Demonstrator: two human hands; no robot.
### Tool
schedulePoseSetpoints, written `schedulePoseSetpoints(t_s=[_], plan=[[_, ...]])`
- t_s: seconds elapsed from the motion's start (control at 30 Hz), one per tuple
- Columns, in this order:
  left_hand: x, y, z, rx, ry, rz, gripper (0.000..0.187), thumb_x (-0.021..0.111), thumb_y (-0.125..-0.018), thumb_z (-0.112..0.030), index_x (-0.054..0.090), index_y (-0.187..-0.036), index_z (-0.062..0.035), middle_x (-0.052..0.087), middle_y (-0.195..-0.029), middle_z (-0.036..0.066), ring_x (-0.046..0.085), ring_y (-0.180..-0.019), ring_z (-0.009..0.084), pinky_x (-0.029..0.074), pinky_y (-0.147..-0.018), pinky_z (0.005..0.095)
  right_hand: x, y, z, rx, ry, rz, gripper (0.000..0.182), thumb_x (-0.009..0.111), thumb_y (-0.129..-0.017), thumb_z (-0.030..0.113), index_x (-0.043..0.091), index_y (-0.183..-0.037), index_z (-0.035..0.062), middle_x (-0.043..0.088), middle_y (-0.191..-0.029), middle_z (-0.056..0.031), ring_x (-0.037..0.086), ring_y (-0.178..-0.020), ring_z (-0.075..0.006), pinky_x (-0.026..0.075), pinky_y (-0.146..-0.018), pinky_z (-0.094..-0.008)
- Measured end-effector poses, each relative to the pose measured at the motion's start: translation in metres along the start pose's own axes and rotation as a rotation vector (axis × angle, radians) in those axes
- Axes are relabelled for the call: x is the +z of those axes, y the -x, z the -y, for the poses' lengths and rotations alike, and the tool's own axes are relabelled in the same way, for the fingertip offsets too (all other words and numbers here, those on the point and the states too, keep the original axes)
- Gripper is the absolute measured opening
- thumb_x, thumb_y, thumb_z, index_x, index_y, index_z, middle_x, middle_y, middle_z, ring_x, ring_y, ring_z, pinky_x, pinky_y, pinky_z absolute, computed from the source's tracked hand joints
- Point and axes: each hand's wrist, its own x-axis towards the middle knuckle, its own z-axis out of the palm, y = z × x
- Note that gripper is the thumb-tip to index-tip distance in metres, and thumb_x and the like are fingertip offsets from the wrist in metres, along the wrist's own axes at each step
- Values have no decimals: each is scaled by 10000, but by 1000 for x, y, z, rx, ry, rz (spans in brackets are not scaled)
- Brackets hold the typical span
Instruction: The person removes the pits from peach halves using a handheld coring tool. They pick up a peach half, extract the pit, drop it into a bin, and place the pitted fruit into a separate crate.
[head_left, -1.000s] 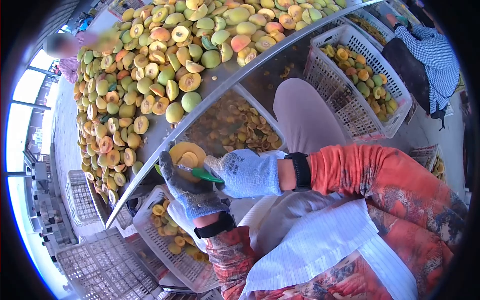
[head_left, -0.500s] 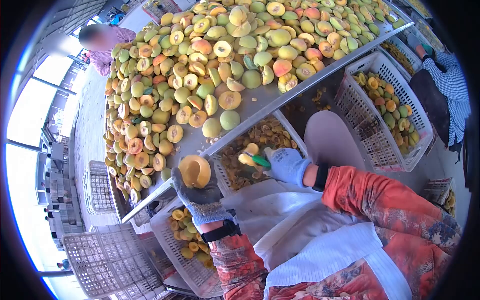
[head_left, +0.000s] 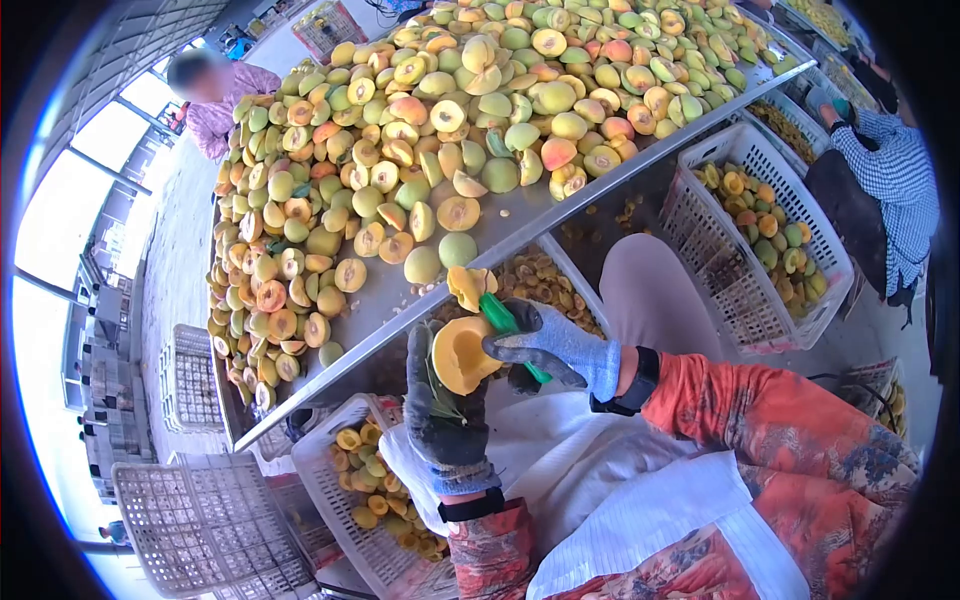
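My left hand, in a dark-palmed glove, is closed around a peach half with a hollow in its yellow flesh. My right hand, gloved in blue-grey, grips a green-handled tool just right of that half. A lump of yellow-orange flesh sits at the tool's upper end, hiding its tip. Beyond both hands, a heap of cut peaches covers much of the metal table.
A crate of scraps stands under the table edge. Crates of peach halves stand at lower left and right. Stacked crates are farther left. One person is across the table; another's checked sleeve shows at right.
My right hand has lifted the green-handled tool from over the scrap crate to beside the peach half. My left hand has shifted right and slightly down, still holding the half.
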Motion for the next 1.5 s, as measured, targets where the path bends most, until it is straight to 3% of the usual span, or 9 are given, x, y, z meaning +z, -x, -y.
schedulePoseSetpoints(t_s=[0.1, 0.2, 0.3, 0.4, 0.53, 0.6, 0.8, 1.17, 1.5], plan=[[-10, 4, -4, -569, 1033, -55, 569, 511, -869, -300, 342, -1337, -24, 482, -1256, 161, 523, -1105, 329, 515, -841, 455, 6, 13, 6, 137, 128, 44, 359, 671, -800, 130, 504, -1112, 69, 540, -820, -5, 517, -646, -69, 432, -544, -200], [-12, 11, 8, -720, 703, 7, 520, 398, -929, -406, 397, -1296, -38, 515, -1210, 155, 540, -1071, 328, 519, -819, 493, 7, 18, 3, 191, 332, 39, 305, 658, -797, 127, 523, -1063, 65, 568, -810, -73, 565, -682, -146, 464, -620, -267], [-18, 23, 16, -423, 0, 48, 564, 419, -898, -483, 451, -1245, -39, 529, -1188, 148, 538, -1063, 333, 502, -790, 526, 3, 16, -4, -636, 916, -44, 355, 653, -807, 299, 531, -996, 24, 610, -812, -187, 604, -615, -344, 474, -565, -419], [-25, 27, 3, -242, -640, 135, 607, 457, -867, -519, 462, -1230, -32, 523, -1187, 150, 526, -1070, 355, 476, -783, 565, -46, -11, -20, -44, 1695, -2, 364, 594, -819, 370, 525, -933, 31, 624, -752, -170, 612, -641, -352, 469, -572, -446], [-22, 31, 35, -111, -376, -235, 625, 762, -684, -365, 518, -1106, 26, 616, -950, 139, 626, -764, 250, 514, -668, 387, -48, -1, -20, -182, 1593, -145, 387, 566, -814, 406, 522, -903, 32, 614, -703, -194, 610, -637, -359, 467, -563, -460], [-20, 19, 41, -575, 750, -514, 555, 619, -814, -384, 499, -1153, 39, 606, -968, 175, 623, -810, 258, 522, -616, 389, -46, -7, -12, -97, 1521, -168, 360, 526, -828, 400, 552, -904, 50, 630, -775, -178, 621, -714, -358, 473, -643, -460], [-20, 9, 21, -765, 617, -179, 560, 559, -791, -350, 451, -1229, -20, 525, -1135, 173, 538, -1037, 320, 508, -773, 541, -44, 3, -9, -177, 1620, -43, 358, 607, -786, 380, 523, -925, 61, 607, -682, -163, 607, -640, -357, 462, -569, -450], [4, -3, 49, -812, 1141, 248, 639, 595, -676, -192, 431, -1252, 32, 550, -1107, 191, 613, -900, 310, 544, -727, 459, -37, 5, -12, -237, 1481, 83, 384, 598, -740, 223, 506, -1048, 13, 597, -675, -187, 609, -622, -349, 475, -574, -452], [9, -14, 12, -789, 968, -187, 507, 670, -666, -237, 530, -1078, 24, 596, -975, 153, 603, -868, 287, 511, -680, 384, -63, -21, -47, -238, 2004, 136, 277, 527, -781, 166, 505, -1001, -1, 615, -694, -125, 632, -624, -283, 458, -510, -432]])
